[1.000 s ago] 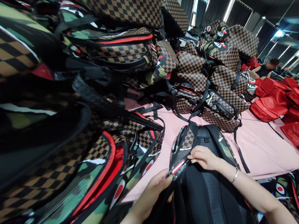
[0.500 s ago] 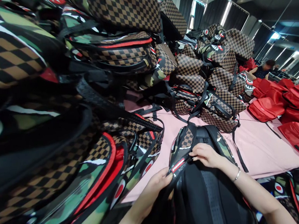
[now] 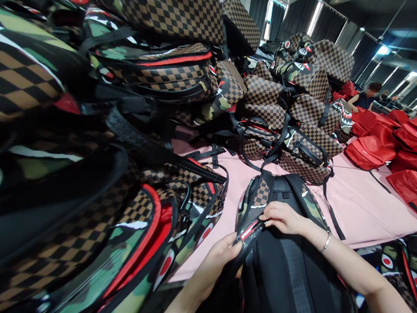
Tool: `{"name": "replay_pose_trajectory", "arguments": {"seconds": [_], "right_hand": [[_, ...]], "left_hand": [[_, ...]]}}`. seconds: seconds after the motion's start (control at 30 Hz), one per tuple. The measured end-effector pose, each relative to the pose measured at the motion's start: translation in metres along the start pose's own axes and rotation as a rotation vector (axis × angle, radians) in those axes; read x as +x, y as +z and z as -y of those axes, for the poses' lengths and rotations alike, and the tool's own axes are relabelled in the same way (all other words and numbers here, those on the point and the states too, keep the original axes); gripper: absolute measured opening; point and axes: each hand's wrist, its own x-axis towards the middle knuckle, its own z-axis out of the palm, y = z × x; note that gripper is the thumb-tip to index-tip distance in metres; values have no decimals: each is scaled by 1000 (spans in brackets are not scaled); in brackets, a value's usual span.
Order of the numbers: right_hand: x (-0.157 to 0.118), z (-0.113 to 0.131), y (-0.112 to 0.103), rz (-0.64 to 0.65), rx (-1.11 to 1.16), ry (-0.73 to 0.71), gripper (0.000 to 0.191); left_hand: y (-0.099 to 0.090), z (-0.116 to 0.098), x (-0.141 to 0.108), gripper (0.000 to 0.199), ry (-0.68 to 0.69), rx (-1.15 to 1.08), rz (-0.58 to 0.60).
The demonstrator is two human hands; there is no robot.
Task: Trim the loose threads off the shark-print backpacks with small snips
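Observation:
A backpack (image 3: 294,266) lies with its black padded back up, right in front of me, camouflage and checks showing at its upper edges. Its shoulder strap (image 3: 250,231) carries a red label with white lettering under clear plastic. My left hand (image 3: 222,255) is closed on the strap just left of the label, thumb on top. At the label's right end, my right hand (image 3: 281,218) pinches the same strap, fingers bent together. The undersides of both hands' grips are hidden.
Checkered and camouflage backpacks (image 3: 172,77) are piled high on the left and ahead. Red bags (image 3: 370,147) lie at the right on the pink table (image 3: 359,206). More shark-patterned bags (image 3: 411,270) are at lower right. Farther back is a person (image 3: 366,99).
My right hand has shifted slightly left along the strap, closer to my left hand. The label has tilted a little. Both hands keep their hold.

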Motion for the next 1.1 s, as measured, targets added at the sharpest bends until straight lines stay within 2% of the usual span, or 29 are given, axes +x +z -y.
{"name": "replay_pose_trajectory", "arguments": {"seconds": [0.43,0.63,0.8,0.93,1.03,1.1], "right_hand": [[9,9,7,53,-142,-55,22],[11,15,4,65,-187,-65,22],[10,19,3,55,-196,-56,22],[9,26,7,69,-188,-53,22],[6,32,11,-31,-66,5,18],[2,36,13,-190,74,160,15]], "left_hand": [[3,1,0,29,-3,23,-41],[5,-1,-2,34,42,38,-2],[10,-2,-4,35,51,99,-42],[8,5,0,34,72,126,-69],[5,12,3,38,91,96,-90],[4,16,4,39,119,74,-89]]}}
